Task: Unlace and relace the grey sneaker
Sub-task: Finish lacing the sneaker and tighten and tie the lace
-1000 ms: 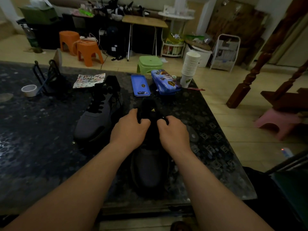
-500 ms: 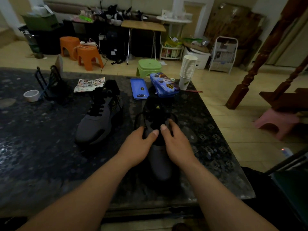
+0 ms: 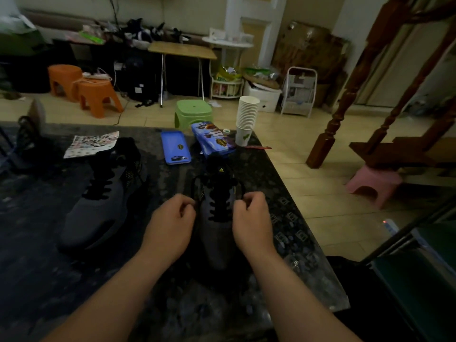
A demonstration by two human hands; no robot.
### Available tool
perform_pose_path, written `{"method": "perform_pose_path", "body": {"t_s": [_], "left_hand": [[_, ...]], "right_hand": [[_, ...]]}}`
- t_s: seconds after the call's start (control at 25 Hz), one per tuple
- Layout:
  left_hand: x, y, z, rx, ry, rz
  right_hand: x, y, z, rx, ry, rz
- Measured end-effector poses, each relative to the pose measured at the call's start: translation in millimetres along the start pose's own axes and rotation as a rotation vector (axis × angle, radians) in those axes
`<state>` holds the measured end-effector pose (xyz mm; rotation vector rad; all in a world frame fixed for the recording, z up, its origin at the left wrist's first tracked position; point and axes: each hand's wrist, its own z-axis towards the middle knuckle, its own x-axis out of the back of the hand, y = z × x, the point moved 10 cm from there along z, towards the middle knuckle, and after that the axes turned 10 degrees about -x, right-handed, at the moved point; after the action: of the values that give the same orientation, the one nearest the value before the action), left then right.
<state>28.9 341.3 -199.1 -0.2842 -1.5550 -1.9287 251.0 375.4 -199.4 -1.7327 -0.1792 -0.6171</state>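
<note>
A grey sneaker (image 3: 217, 233) with black laces lies on the dark stone table (image 3: 37, 267), toe toward me, a small yellow logo on its tongue. My left hand (image 3: 170, 225) is at the sneaker's left side, fingers curled, pinching a black lace end that arcs up toward the collar. My right hand (image 3: 251, 220) is at the right side, fingers curled, pinching the other lace end. The lace ends loop outward from the top eyelets. A second grey sneaker (image 3: 98, 206) lies to the left, laced.
Beyond the sneaker lie a blue tray (image 3: 175, 146), a printed pencil case (image 3: 212, 140) and a stack of paper cups (image 3: 246, 119) near the table's right edge. A sticker sheet (image 3: 91, 144) lies at left. Stools stand on the floor beyond.
Both hands have moved apart from the sneaker's tongue to its two sides, each drawing a lace end outward. The camera view has tilted a little.
</note>
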Motion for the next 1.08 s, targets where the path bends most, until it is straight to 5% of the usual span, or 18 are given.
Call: {"method": "perform_pose_path", "body": {"t_s": [0.16,0.24,0.32,0.48,0.68,1.08], "left_hand": [[67,16,-2,-0.143,0.262,0.12],[106,10,-2,-0.15,0.416,0.243],[140,-24,-5,0.045,0.474,0.308],[136,-100,-8,0.287,0.107,0.349],[155,-138,-14,0.419,0.078,0.188],[109,-71,-109,0.121,-0.175,0.048]], "right_hand": [[9,-48,-39,0.261,0.133,-0.006],[-7,-67,-62,0.345,0.059,-0.013],[-43,-80,-80,0.347,-0.154,-0.039],[-146,-88,-93,0.205,-0.549,-0.274],[-236,-77,-93,-0.107,-0.749,-0.1],[-110,-2,-139,-0.001,-0.561,-0.253]]}}
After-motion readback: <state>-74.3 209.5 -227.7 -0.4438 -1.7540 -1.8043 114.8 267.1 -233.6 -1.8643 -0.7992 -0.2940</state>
